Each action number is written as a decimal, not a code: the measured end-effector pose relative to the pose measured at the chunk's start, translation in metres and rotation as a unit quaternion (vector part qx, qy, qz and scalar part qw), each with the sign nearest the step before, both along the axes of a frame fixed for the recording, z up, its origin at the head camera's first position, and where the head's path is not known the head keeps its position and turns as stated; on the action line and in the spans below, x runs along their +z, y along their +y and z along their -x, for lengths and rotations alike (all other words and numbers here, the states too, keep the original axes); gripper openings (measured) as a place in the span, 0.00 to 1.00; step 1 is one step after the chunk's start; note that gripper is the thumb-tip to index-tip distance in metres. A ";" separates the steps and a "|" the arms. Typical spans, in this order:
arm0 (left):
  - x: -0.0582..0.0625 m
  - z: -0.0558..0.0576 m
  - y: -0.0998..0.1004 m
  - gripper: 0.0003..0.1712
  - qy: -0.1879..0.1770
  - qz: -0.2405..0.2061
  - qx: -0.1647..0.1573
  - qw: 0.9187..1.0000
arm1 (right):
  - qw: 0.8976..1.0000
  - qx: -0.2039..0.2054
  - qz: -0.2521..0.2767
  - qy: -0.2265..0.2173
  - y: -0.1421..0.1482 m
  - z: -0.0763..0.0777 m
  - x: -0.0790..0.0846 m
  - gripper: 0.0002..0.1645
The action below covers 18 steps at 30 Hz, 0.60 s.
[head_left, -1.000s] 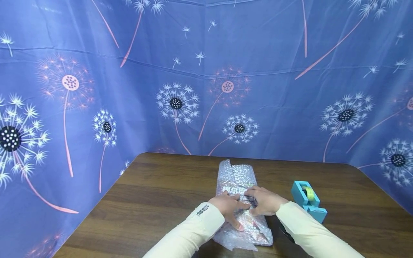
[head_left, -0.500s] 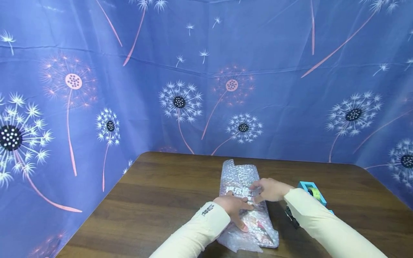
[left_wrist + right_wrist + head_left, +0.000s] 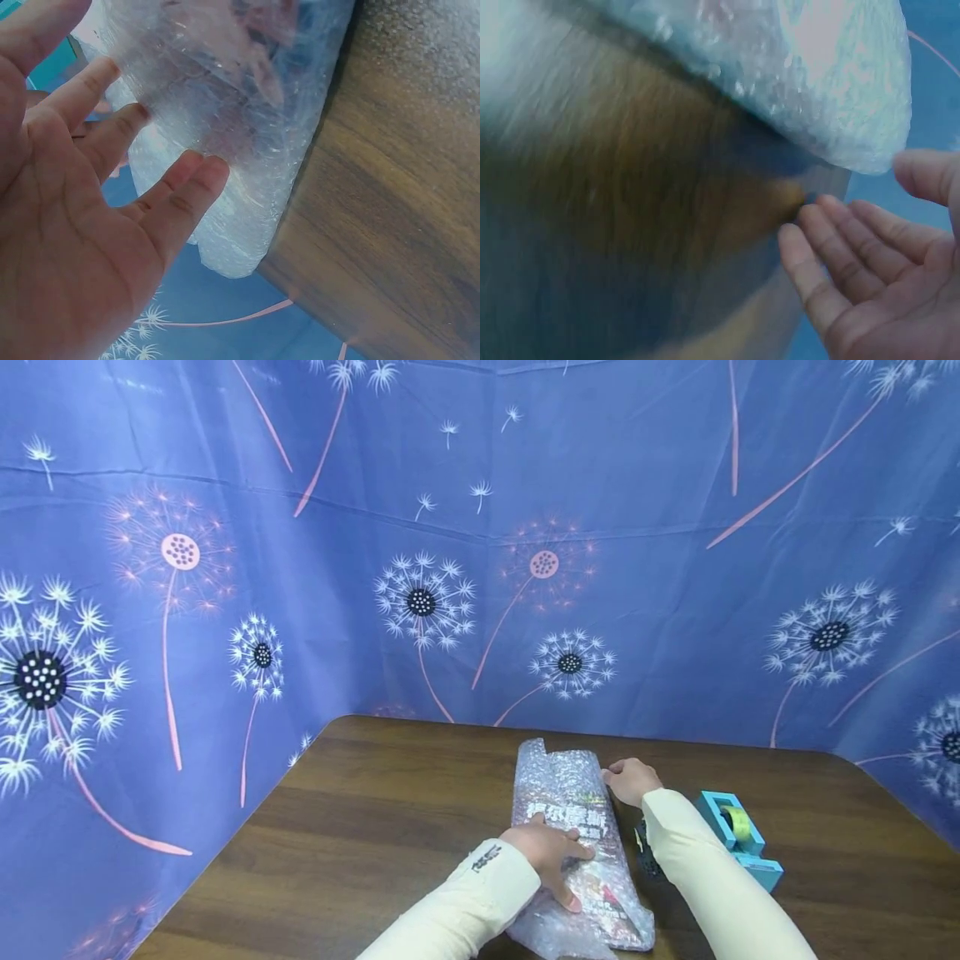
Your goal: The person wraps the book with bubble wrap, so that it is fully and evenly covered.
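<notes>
A long flat package in clear bubble wrap lies on the table, with white printed characters showing through the wrap. My left hand rests spread across its lower left part; the left wrist view shows those fingers straight at the wrap. Beside the package's upper right edge is my right hand, holding nothing. In the right wrist view its fingers are loosely extended and the thumb stands apart, close to the wrapped corner. Loose wrap sticks out at the package's near end, partly behind the left sleeve.
A turquoise tape dispenser with a roll of yellow tape stands right of my right forearm. The brown wood table extends to both sides of the package. A blue dandelion-print cloth hangs behind the table.
The right hand has lifted off the package's middle and moved up and right to its upper right edge. The left hand stays on the wrap, and the view has shifted slightly.
</notes>
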<state>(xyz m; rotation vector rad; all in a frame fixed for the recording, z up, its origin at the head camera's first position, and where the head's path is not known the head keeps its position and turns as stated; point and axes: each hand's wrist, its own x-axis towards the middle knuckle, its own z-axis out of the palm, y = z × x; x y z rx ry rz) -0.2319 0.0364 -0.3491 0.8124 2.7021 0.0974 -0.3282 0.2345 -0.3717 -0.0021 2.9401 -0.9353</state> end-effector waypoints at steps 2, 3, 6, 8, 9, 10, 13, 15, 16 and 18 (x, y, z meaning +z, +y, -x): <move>0.000 -0.001 0.000 0.41 0.002 0.001 0.002 1.000 | 1.000 -0.006 0.024 -0.009 -0.002 0.002 -0.004 0.29; -0.001 -0.002 0.000 0.41 0.003 0.000 0.003 1.000 | 0.999 -0.009 0.035 -0.010 -0.003 0.002 -0.004 0.30; -0.001 -0.003 0.000 0.41 0.006 -0.001 0.003 1.000 | 0.998 -0.019 0.061 -0.017 -0.008 -0.001 -0.002 0.31; -0.001 -0.003 0.000 0.41 0.008 -0.001 0.002 1.000 | 0.997 -0.023 0.067 -0.016 -0.012 -0.004 0.001 0.33; -0.001 -0.003 0.000 0.41 0.007 0.000 0.003 1.000 | 0.997 -0.024 0.068 -0.014 -0.014 -0.006 0.003 0.34; -0.001 -0.003 0.000 0.41 0.006 0.000 0.003 1.000 | 0.997 -0.021 0.068 -0.012 -0.016 -0.007 0.004 0.36; -0.001 -0.003 0.000 0.41 0.002 -0.001 0.006 1.000 | 0.998 -0.002 0.066 0.004 -0.019 -0.010 0.007 0.37; 0.000 -0.003 0.000 0.41 0.003 -0.002 0.007 1.000 | 0.998 0.013 0.062 0.024 -0.020 -0.012 0.008 0.35; 0.000 -0.004 -0.001 0.41 0.004 -0.002 0.007 1.000 | 0.997 0.020 0.058 0.038 -0.020 -0.013 0.008 0.31; 0.002 -0.003 -0.001 0.41 0.004 -0.003 0.006 1.000 | 0.996 0.029 0.051 0.073 -0.020 -0.015 0.009 0.23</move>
